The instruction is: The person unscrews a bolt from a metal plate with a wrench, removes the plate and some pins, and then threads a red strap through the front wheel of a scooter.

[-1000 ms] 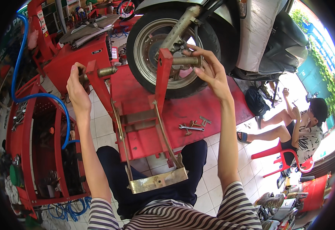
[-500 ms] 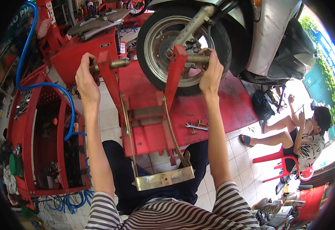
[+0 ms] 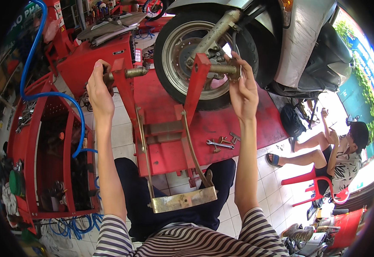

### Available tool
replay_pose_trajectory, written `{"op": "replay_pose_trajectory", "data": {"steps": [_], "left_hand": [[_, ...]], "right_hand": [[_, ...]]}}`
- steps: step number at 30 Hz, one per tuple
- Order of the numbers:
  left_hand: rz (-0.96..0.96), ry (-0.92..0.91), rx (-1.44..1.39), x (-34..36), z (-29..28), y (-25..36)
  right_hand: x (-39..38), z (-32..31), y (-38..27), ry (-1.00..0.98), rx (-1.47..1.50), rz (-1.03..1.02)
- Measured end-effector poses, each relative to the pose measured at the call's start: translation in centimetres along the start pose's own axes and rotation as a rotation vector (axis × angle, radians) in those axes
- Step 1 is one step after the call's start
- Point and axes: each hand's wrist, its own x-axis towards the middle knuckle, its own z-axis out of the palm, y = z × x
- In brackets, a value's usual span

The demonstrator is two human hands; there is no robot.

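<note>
Two red upright arms of a wheel clamp stand in front of me, each with a threaded screw through its top. My left hand [image 3: 100, 92] is closed round the outer end of the left clamp screw [image 3: 135, 72], its fingertips partly hidden. At the right clamp screw [image 3: 219, 68], my right hand [image 3: 243, 92] is open, fingers stretched up and apart beside the screw's round end. A brassy metal bracket [image 3: 183, 199] with two long side strips hangs from the clamp toward my lap. Just behind the right arm is a scooter's front wheel [image 3: 170, 64].
A wrench [image 3: 221, 145] and several bolts lie on the red lift platform [image 3: 264, 115]. Left stands a red tool cart [image 3: 35, 158], with a blue air hose [image 3: 50, 95] over it. A person [image 3: 345, 147] sits on a red chair [image 3: 300, 185] at the right.
My right hand has loosened from the right screw's end, its fingers spreading and shifting slightly right. My left hand stays on its screw. The view has moved slightly.
</note>
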Motion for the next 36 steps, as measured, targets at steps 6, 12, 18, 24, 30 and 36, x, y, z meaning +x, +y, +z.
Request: {"op": "replay_pose_trajectory", "data": {"steps": [6,12,18,24,30,36], "left_hand": [[0.005,0.013,0.011,0.1,-0.3,-0.5],[-0.017,-0.003,-0.008,-0.1,-0.3,0.1],[0.023,0.009,0.106,0.0,-0.2,0.1],[0.063,0.027,0.089,0.0,-0.2,-0.3],[-0.068,-0.02,0.071,-0.1,-0.5,0.0],[0.051,0.011,0.066,0.2,-0.3,-0.7]], "right_hand": [[2.2,0.6,-4.4,0.0,-0.798,0.511],[2.1,0.6,-1.4,0.099,-0.572,0.345],[1.5,0.4,1.3,0.032,-0.208,-0.082],[1.4,1.3,-1.9,0.019,-0.209,0.149],[4.2,-3.1,-5.5,-0.333,-0.523,0.736],[2.9,-3.2,-4.8,-0.337,-0.232,0.394]]}}
